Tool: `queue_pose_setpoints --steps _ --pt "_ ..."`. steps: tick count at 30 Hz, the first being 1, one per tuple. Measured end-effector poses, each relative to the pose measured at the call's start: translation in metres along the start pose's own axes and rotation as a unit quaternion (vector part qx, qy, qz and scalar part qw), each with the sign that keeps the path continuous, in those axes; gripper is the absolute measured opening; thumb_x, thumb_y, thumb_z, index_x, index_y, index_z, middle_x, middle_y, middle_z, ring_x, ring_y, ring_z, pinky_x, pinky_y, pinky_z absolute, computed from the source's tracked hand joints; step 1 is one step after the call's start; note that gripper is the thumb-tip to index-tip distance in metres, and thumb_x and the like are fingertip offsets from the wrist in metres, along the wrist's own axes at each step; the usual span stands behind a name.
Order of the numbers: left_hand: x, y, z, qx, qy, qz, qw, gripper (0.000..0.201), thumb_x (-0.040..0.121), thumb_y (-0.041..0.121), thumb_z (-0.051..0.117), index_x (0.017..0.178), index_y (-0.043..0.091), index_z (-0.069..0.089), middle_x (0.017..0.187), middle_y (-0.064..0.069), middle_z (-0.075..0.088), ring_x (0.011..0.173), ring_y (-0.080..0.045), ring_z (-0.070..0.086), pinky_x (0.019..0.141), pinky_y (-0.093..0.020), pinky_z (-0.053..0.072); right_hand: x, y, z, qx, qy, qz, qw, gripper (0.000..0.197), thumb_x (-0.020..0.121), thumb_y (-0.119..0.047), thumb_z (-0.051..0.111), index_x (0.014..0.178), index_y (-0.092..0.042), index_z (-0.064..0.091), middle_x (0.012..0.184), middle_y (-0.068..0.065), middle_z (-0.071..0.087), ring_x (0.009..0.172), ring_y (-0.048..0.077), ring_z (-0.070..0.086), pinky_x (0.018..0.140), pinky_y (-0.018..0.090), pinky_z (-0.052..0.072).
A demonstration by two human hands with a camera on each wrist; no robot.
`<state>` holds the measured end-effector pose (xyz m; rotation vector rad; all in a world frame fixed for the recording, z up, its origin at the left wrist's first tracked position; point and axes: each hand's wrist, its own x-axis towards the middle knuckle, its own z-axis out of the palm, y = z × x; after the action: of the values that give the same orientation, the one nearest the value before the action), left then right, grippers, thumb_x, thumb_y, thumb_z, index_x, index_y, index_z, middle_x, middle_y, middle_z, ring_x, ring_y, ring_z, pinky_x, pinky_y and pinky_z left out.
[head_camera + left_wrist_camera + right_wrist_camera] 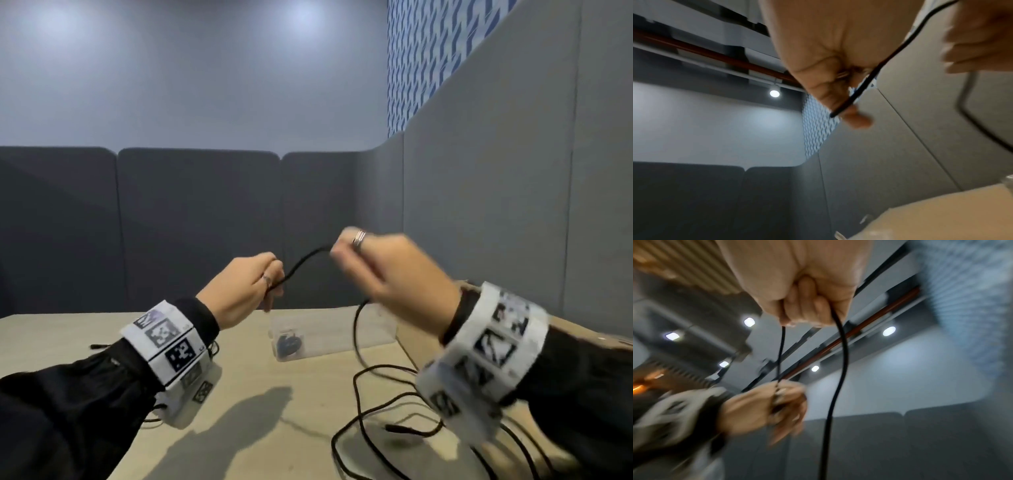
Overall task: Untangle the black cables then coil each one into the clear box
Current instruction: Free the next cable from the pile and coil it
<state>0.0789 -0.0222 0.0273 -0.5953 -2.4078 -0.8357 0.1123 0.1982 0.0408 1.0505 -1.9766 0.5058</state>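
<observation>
Both hands are raised above the table, holding one black cable (301, 262) that arcs between them. My left hand (253, 287) pinches the cable near its end; the left wrist view shows the cable's tip (833, 115) poking past the thumb. My right hand (363, 260) grips the same cable in a fist, as the right wrist view shows (807, 308). From that fist the cable drops (838, 369) to loose loops on the table (376, 404). The clear box (342, 334) sits on the table behind the hands, with a dark coil (287, 344) at its left end.
A light wooden table (274, 428) carries more black cable by my left wrist (99, 346) and under my right wrist (513, 442). Grey padded panels (198, 222) wall in the back and right. A cardboard edge (407, 339) lies right of the box.
</observation>
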Motion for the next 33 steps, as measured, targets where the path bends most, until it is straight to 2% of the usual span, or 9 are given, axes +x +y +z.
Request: queue_pose_setpoints --steps 5,8,10,13,16,20,23,27,33 --pt "-0.022 0.054 -0.003 -0.366 -0.076 -0.038 0.927 0.045 0.088 0.039 0.039 0.074 0.002 0.059 0.064 -0.014 0.064 0.035 -0.012 0.034 0.045 -0.020 0.030 0.026 0.063 -0.008 -0.045 0.091 0.132 0.986 0.026 0.093 -0.054 0.037 0.082 -0.038 0.054 0.070 -0.015 0.057 0.065 0.010 0.053 0.069 0.036 0.049" --pt "-0.014 0.071 -0.005 -0.506 -0.035 -0.016 0.862 0.032 0.082 0.026 0.048 0.090 0.001 0.065 0.079 -0.012 0.071 0.048 -0.012 0.056 0.047 -0.016 0.041 0.018 0.061 0.020 0.059 -0.012 0.163 0.985 0.022 0.094 -0.049 0.040 0.088 -0.042 0.060 0.078 -0.023 0.063 0.072 -0.005 0.059 0.076 0.030 0.050" --pt "-0.005 0.070 0.000 -0.547 -0.013 0.000 0.837 0.030 0.085 0.020 0.049 0.102 0.000 0.064 0.096 -0.013 0.073 0.077 -0.019 0.071 0.061 -0.019 0.054 0.007 0.036 0.042 0.172 -0.149 0.174 0.958 0.023 0.100 -0.031 0.040 0.105 -0.034 0.062 0.066 -0.025 0.057 0.052 -0.004 0.051 0.053 0.019 0.044" --pt "0.008 0.055 0.012 -0.490 0.050 0.005 0.870 0.026 0.095 0.009 0.044 0.114 -0.002 0.059 0.111 -0.016 0.068 0.104 -0.026 0.066 0.089 -0.031 0.054 -0.010 -0.003 0.063 0.294 -0.286 0.189 0.892 0.018 0.102 -0.029 0.034 0.108 -0.036 0.050 0.066 -0.005 0.047 0.044 0.005 0.039 0.034 0.019 0.037" --pt "0.016 0.027 0.012 -0.183 0.101 0.043 0.977 0.024 0.100 0.011 0.039 0.116 0.008 0.057 0.108 -0.002 0.069 0.104 -0.011 0.065 0.096 -0.028 0.048 -0.017 -0.013 0.055 0.298 -0.371 0.190 0.859 0.015 0.102 -0.024 0.035 0.104 -0.026 0.050 0.067 -0.002 0.041 0.041 0.004 0.036 0.032 0.017 0.038" --pt "0.011 -0.005 -0.003 0.134 -0.041 -0.019 0.990 0.033 0.101 0.029 0.035 0.091 0.006 0.056 0.072 -0.002 0.071 0.062 -0.012 0.065 0.071 -0.031 0.049 -0.007 0.026 0.024 0.168 -0.287 0.160 0.930 0.022 0.099 -0.024 0.043 0.093 -0.028 0.064 0.064 -0.005 0.049 0.041 0.003 0.040 0.041 0.029 0.042" --pt "-0.004 -0.006 -0.005 0.026 -0.170 -0.108 0.979 0.058 0.094 0.054 0.037 0.080 0.006 0.065 0.055 -0.008 0.061 0.036 -0.015 0.042 0.042 -0.022 0.035 0.003 0.065 -0.003 0.155 -0.123 0.216 0.956 0.029 0.098 -0.022 0.046 0.075 -0.024 0.064 0.048 -0.013 0.051 0.039 0.001 0.042 0.041 0.013 0.033" --pt "-0.018 0.013 -0.003 -0.302 -0.281 -0.085 0.907 0.052 0.068 0.063 0.066 0.067 0.011 0.069 0.037 0.001 0.043 0.031 -0.008 0.034 0.037 -0.015 0.030 0.006 0.088 -0.001 0.071 -0.021 0.219 0.973 0.031 0.098 -0.030 0.045 0.072 -0.022 0.061 0.046 -0.020 0.050 0.048 0.000 0.044 0.052 0.011 0.033" --pt "0.001 0.045 -0.006 -0.694 -0.039 0.020 0.719 0.030 0.085 0.025 0.048 0.074 0.010 0.072 0.061 0.002 0.060 0.054 -0.010 0.061 0.063 -0.021 0.055 -0.013 0.059 0.049 0.103 -0.024 0.208 0.972 0.040 0.094 -0.057 0.026 0.079 -0.026 0.046 0.056 -0.011 0.051 0.059 0.013 0.048 0.069 0.039 0.045"
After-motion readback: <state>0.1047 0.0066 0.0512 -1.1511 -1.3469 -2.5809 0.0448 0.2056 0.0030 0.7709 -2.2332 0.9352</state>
